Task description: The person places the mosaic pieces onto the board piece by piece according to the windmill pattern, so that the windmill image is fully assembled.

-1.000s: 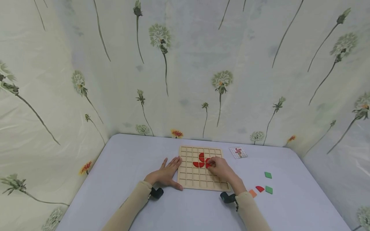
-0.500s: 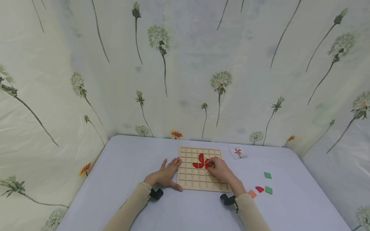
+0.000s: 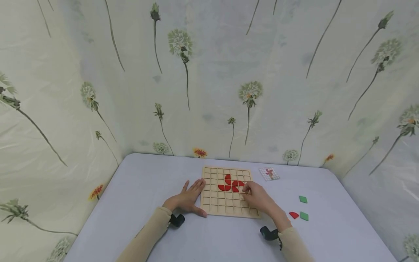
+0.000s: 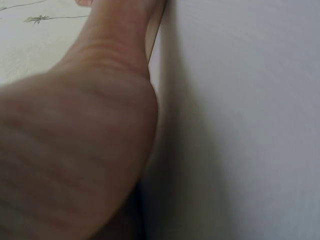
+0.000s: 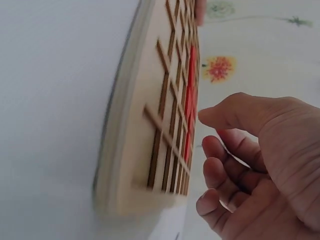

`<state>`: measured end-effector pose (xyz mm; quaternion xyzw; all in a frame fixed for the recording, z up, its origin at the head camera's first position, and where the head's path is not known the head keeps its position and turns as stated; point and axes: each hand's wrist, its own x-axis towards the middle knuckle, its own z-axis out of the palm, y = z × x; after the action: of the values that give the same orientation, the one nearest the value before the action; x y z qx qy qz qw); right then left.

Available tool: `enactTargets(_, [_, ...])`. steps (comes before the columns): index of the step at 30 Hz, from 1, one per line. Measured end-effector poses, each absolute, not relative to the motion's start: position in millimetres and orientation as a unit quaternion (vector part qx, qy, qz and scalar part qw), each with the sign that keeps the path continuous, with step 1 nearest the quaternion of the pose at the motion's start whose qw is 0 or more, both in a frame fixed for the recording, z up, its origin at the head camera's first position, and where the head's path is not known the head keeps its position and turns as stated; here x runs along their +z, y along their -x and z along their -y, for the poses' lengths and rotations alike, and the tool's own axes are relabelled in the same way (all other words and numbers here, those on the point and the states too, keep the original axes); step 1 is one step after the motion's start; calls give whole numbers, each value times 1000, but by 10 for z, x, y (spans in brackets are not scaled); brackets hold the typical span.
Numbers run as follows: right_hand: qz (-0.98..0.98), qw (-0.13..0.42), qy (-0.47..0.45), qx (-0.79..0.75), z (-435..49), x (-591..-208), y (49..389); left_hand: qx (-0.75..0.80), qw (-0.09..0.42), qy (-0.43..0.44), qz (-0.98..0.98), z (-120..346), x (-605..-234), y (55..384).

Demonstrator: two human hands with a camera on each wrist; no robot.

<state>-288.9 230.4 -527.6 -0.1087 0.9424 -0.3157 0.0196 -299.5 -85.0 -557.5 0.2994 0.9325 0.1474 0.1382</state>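
A wooden grid board (image 3: 226, 210) lies on the table with several red pieces (image 3: 238, 183) set in its middle cells. Some of these are rounded on one side. My left hand (image 3: 188, 198) is spread flat at the board's left side, fingertips on its edge and thumb at the lower corner. Over the right part of the board hovers my right hand (image 3: 256, 195), close beside the red pieces. In the right wrist view its thumb and loosely bent fingers stand apart, and I see nothing between them. The left wrist view shows mostly the base of my left hand (image 4: 85, 130).
A small picture card (image 3: 269, 173) with a red and brown pattern lies beyond the board's right corner. To the right are a loose red quarter-circle piece (image 3: 294, 215), a green tile (image 3: 303, 199) and a second green tile (image 3: 304, 216). A flowered cloth (image 3: 209, 80) hangs behind the table.
My right hand has let go of a red piece and drawn back to the right, uncovering the red pieces. The right forearm now covers where the orange tile lay. My left hand stays put.
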Motion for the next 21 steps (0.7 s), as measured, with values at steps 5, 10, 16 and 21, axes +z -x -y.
enactTargets(5, [-950, 27, 92, -297, -2534, -5273, 2784, 149, 140, -299, -932, 851, -5548, 2980])
enactTargets(10, [-954, 46, 58, -290, -2787, -5297, 2699, 148, 139, -300, -932, 849, -5550, 2977])
enactTargets(16, [-958, 42, 55, -280, -3159, -5279, 2611, 151, 138, -300, -932, 842, -5547, 2974])
enactTargets(21, [-960, 59, 44, -271, -3480, -5234, 2502, 152, 138, -300, -932, 840, -5528, 2957])
